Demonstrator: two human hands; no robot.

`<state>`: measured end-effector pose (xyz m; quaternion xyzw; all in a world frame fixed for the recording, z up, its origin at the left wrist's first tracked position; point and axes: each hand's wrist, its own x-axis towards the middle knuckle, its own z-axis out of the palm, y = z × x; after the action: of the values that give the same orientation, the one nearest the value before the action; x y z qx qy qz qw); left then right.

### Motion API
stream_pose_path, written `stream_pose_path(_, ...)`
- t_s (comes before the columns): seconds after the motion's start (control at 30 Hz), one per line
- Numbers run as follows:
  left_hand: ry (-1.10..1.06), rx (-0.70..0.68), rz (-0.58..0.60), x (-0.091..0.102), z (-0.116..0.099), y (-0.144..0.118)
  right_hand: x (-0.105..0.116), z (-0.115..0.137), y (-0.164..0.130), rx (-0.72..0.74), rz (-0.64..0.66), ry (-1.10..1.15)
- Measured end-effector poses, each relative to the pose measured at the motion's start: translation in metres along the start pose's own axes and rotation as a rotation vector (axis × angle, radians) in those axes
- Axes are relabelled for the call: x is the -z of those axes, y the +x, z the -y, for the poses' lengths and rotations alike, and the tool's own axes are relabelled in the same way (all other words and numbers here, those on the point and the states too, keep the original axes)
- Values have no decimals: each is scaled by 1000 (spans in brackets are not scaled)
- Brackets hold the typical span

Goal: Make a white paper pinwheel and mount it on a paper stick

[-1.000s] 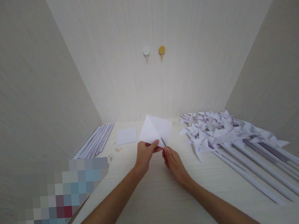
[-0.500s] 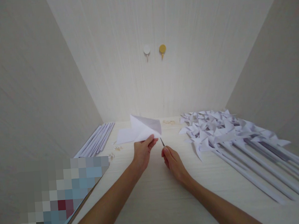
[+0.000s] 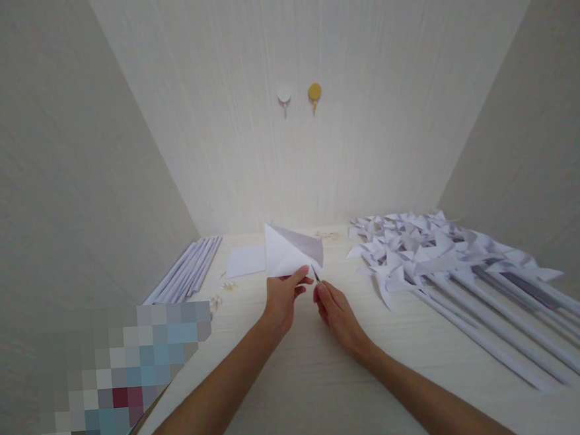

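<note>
My left hand (image 3: 283, 299) pinches a white sheet of paper (image 3: 287, 254) by its lower edge, thumb on top. A diagonal crease crosses the sheet, and its upper right half is raised and shaded. My right hand (image 3: 337, 310) is closed round a slim, pointed metal blade (image 3: 316, 274). The handle is hidden in the fingers, so I cannot tell scissors from a knife. The blade's tip lies at the sheet's lower right corner. Left of the held sheet, a flat white paper stack (image 3: 246, 261) rests on the table.
White paper pinwheels (image 3: 411, 245) on paper sticks (image 3: 496, 329) cover the right side. Rolled paper sticks (image 3: 184, 271) lie at the left. Small pale pieces (image 3: 228, 286) and tan pieces (image 3: 327, 235) are on the table (image 3: 302, 389). Two hooks (image 3: 314, 92) hang on the back wall.
My left hand has brought the sheet to the right, uncovering more of the paper stack. The sheet's corner now meets the blade's tip; my right hand has hardly moved.
</note>
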<state>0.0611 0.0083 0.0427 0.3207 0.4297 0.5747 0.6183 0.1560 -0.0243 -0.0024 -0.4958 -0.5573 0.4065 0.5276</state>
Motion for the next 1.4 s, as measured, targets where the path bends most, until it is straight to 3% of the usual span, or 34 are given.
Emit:
stream_pose_path(0.67,72,-24,20,0,5,-1,0,4,-1,14,-57,3)
stream_pose_path(1.03,-58,-50,-32,14,-13,14,0,-3,1,-4,-79,42)
stream_pose_path(1.4,265,75,242,15,-4,12,8,5,6,-115,-338,353)
